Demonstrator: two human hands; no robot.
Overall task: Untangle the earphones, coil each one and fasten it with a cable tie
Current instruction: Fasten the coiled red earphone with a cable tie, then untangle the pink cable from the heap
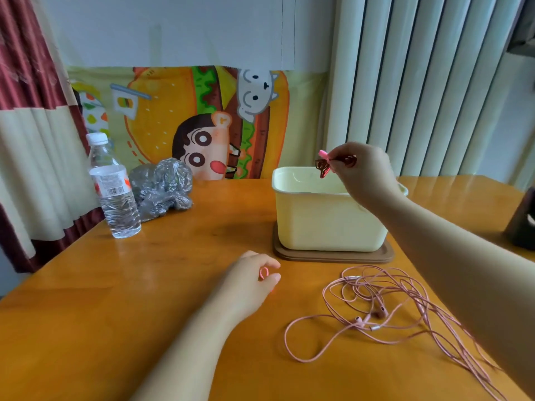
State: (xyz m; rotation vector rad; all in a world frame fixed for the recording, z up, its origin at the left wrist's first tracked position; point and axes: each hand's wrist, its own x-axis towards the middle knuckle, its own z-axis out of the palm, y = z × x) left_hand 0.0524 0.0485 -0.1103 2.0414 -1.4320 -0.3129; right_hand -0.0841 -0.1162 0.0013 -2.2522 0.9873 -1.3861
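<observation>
Fingertips (337, 166) of the right hand (366, 176) pinch one dark red earphone bundle (322, 167), a small coil with one pink tie (322, 154) sticking up at its top. The coil dangles just over the open mouth of the single pale yellow tub (324, 224), near its back rim. The right wrist is bent downward and the forearm reaches in from the lower right, raised above the table (144, 285) and passing over the tub's near right corner.

The left hand (252, 274) rests on the table with its fingers curled, thumb and forefinger holding one small pink loop (264, 273). Its forearm lies along the wood from the lower middle of the view.

Between the two arms, one loose tangle of pink earphones (376, 314) lies on the table in front of the tub; how many sets are in it cannot be told.

The tub stands on one brown lid (333, 256). On the left of the table are one water bottle (114, 186), upright, and just beside it one crumpled grey plastic bag (162, 186). One cartoon cloth (179, 123) hangs behind. One dark object (522, 224) shows at the right edge.
</observation>
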